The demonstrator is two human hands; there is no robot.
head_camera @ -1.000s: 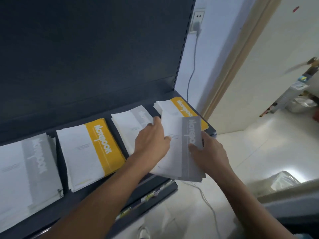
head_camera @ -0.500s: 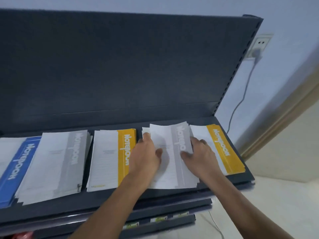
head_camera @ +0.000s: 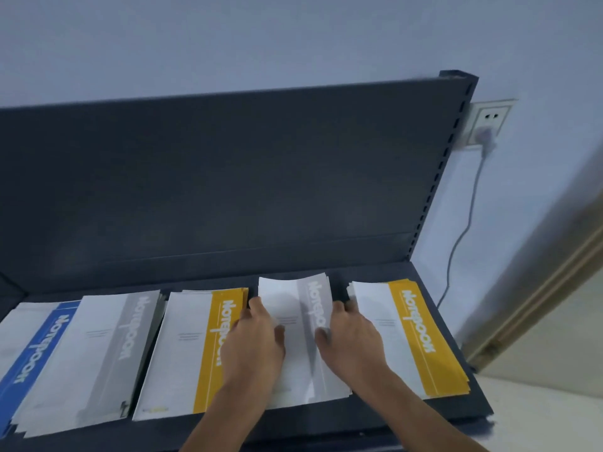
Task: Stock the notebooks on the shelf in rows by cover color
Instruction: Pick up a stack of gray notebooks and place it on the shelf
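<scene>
i see left yellow stack [head_camera: 202, 350], right yellow stack [head_camera: 412, 334] flanking grey stack [head_camera: 295, 340] | long axis front-back | left hand [head_camera: 253, 350], right hand [head_camera: 354, 342] grip its edges

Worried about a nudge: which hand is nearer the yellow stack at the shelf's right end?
Right. The right hand is at the left edge of the yellow stack; the left hand is beyond the grey stack.

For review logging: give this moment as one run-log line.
state: grey notebook stack lying on shelf | left hand: grips left edge | right hand: grips right edge | neighbours: left yellow stack; right yellow stack
</scene>
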